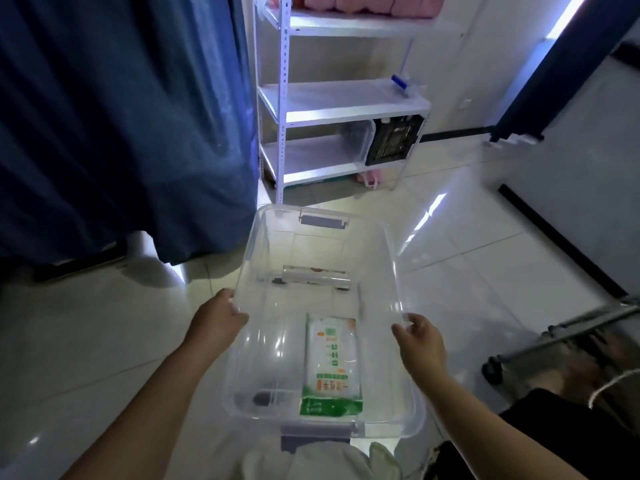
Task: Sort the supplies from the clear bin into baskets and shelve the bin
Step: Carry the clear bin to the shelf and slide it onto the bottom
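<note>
Behind curtain (121, 116) (floor hidden), nothing discernible

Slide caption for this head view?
Both hands, left hand and right hand, hold clear bin before white shelf.

Bare shelf (339, 98) ahead; blue curtain (121, 116) crowding the left.
</note>
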The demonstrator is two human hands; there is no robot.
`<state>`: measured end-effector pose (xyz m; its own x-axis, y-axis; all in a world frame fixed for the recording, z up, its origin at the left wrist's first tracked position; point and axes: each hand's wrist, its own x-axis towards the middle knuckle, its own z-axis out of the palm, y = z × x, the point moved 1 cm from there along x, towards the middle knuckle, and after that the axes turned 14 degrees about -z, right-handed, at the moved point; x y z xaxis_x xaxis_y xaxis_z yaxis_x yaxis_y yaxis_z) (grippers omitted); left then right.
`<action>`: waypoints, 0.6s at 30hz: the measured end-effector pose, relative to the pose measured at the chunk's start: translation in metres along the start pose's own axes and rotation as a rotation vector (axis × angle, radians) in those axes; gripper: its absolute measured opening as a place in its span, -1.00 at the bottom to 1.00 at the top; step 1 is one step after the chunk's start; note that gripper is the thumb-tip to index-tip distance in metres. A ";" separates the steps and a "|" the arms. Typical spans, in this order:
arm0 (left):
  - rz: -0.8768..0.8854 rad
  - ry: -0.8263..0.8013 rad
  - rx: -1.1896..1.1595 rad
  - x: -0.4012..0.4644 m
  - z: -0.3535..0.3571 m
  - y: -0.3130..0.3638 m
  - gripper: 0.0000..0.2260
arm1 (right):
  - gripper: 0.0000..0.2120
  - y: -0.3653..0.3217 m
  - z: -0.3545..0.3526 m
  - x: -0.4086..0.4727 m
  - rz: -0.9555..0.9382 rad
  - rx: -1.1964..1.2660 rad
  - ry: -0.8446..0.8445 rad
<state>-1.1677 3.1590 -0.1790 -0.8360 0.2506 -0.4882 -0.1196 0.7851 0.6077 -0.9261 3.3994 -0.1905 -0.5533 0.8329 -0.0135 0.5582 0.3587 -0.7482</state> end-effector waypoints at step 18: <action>0.015 -0.135 0.130 0.304 0.104 0.301 -0.70 | -0.65 0.023 0.004 0.403 0.169 -0.079 0.064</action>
<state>-1.4020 3.5308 -0.2094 -0.7565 0.3295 -0.5649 -0.0301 0.8453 0.5334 -1.1390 3.7413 -0.2156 -0.4087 0.9082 -0.0901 0.6881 0.2418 -0.6842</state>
